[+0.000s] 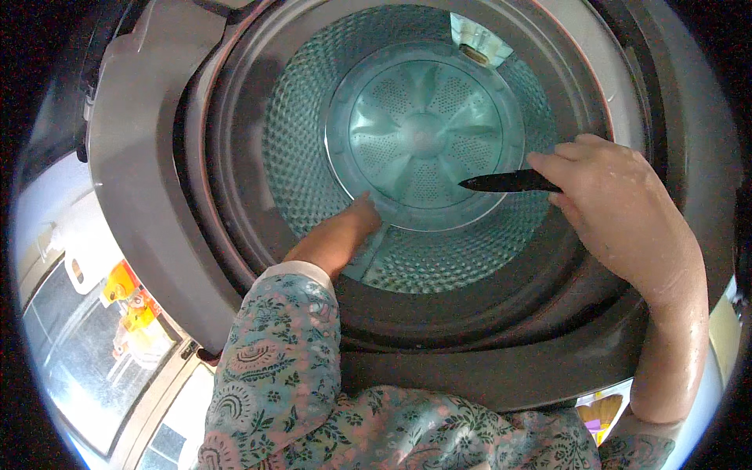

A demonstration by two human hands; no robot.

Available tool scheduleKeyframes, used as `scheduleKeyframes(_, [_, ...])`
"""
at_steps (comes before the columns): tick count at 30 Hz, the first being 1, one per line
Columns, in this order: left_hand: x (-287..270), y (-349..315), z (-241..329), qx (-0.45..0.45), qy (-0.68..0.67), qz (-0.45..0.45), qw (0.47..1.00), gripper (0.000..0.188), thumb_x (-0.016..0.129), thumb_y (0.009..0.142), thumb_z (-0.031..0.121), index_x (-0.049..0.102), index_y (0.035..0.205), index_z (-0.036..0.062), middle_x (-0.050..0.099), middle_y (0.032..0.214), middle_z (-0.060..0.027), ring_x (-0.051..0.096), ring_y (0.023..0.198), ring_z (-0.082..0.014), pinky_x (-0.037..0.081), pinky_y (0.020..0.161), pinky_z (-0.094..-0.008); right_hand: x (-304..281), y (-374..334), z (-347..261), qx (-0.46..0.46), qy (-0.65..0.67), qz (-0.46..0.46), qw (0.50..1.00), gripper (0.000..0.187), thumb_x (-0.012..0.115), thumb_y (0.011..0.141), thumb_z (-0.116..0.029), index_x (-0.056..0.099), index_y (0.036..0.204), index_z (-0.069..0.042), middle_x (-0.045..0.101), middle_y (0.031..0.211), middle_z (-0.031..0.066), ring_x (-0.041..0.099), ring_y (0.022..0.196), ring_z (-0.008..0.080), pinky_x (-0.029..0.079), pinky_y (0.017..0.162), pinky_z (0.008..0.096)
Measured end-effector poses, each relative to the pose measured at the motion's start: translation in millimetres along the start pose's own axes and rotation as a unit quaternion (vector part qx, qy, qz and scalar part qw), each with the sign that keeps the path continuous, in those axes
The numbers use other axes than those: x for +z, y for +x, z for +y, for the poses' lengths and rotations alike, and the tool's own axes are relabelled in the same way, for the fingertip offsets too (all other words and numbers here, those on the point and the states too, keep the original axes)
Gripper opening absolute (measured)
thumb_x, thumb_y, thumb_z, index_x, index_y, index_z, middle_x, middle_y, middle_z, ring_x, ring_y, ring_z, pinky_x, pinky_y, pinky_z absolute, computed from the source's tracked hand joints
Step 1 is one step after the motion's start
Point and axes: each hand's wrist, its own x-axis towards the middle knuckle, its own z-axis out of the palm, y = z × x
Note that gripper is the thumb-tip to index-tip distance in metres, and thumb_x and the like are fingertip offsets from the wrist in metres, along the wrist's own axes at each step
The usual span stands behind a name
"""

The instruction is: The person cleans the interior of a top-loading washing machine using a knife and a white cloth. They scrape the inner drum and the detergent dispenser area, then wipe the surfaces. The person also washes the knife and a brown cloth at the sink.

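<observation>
My right hand [607, 192] grips a dark, pointed blade, seemingly a black knife [501, 182], over the right side of a top-loading washing machine's drum [462, 270]. The tip points left, and its handle is hidden in my palm. My left hand [356, 219] reaches down into the drum near its lower left wall. Its fingers are mostly out of sight, so their grip cannot be made out. At the drum's bottom lies a round, finned pulsator [423, 139] with a greenish tint. Droplets wet my right forearm.
A wide grey rim [462, 376] surrounds the drum opening. High on the drum wall sits a pale panel [478, 41]. To the left, beyond the machine, are a white container [84, 262] and an orange-yellow packet [121, 283]. A brush-like thing [601, 411] shows at the lower right.
</observation>
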Motion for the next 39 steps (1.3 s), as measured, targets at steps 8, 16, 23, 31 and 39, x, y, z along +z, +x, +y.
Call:
scheduleKeyframes(8, [24.9, 35.4, -34.1, -0.045, -0.211, -0.061, 0.975, 0.039, 0.055, 0.080, 0.036, 0.064, 0.109, 0.0105, 0.060, 0.116, -0.0089, 0.053, 0.107, -0.0276, 0.038, 0.095, -0.0414, -3.1, -7.0, -0.3, -0.029, 0.016, 0.042, 0.999, 0.023, 0.063, 0.072, -0.004, 0.059, 0.095, -0.003, 0.059, 0.084, 0.0090, 0.056, 0.086, 0.0272, 0.046, 0.078, 0.0366])
scheduleKeyframes(16, [-20.0, -2.6, -115.2, -0.126, -0.419, 0.057, 0.897, 0.046, 0.058, 0.072, 0.041, 0.064, 0.102, 0.0072, 0.063, 0.108, -0.0083, 0.058, 0.092, -0.0262, 0.045, 0.081, -0.0386, 0.4, -3.7, -2.2, -0.009, -0.008, 0.018, 1.000, 0.019, 0.062, 0.073, -0.004, 0.060, 0.092, -0.003, 0.058, 0.081, 0.0093, 0.056, 0.084, 0.0273, 0.046, 0.077, 0.0368])
scheduleKeyframes(23, [27.8, 29.3, -98.7, -0.111, -0.343, 0.128, 0.924, 0.042, 0.068, 0.069, 0.021, 0.061, 0.109, 0.0146, 0.063, 0.105, -0.0084, 0.062, 0.086, -0.0283, 0.048, 0.075, -0.0420, 1.5, -0.7, -2.1, 0.001, -0.015, 0.004, 1.000, 0.016, 0.062, 0.073, -0.005, 0.059, 0.089, -0.002, 0.058, 0.080, 0.0096, 0.056, 0.083, 0.0274, 0.046, 0.075, 0.0373])
scheduleKeyframes(31, [0.9, 20.9, -47.2, -0.093, -0.210, -0.022, 0.973, 0.027, 0.055, 0.083, 0.026, 0.064, 0.107, 0.0257, 0.065, 0.105, -0.0017, 0.061, 0.097, -0.0254, 0.049, 0.078, -0.0372, -0.1, -2.1, -4.0, 0.003, -0.018, 0.006, 1.000, 0.020, 0.063, 0.072, -0.004, 0.060, 0.092, -0.003, 0.058, 0.080, 0.0091, 0.056, 0.084, 0.0266, 0.047, 0.075, 0.0368])
scheduleKeyframes(39, [-3.1, 5.9, 2.7, -0.093, -0.113, -0.003, 0.989, 0.031, 0.058, 0.080, 0.024, 0.064, 0.109, 0.0132, 0.060, 0.118, -0.0042, 0.048, 0.118, -0.0321, 0.031, 0.095, -0.0548, 3.2, -2.5, -1.0, 0.003, -0.020, 0.000, 1.000, 0.024, 0.063, 0.072, -0.004, 0.060, 0.095, -0.002, 0.058, 0.080, 0.0095, 0.056, 0.084, 0.0268, 0.047, 0.077, 0.0367])
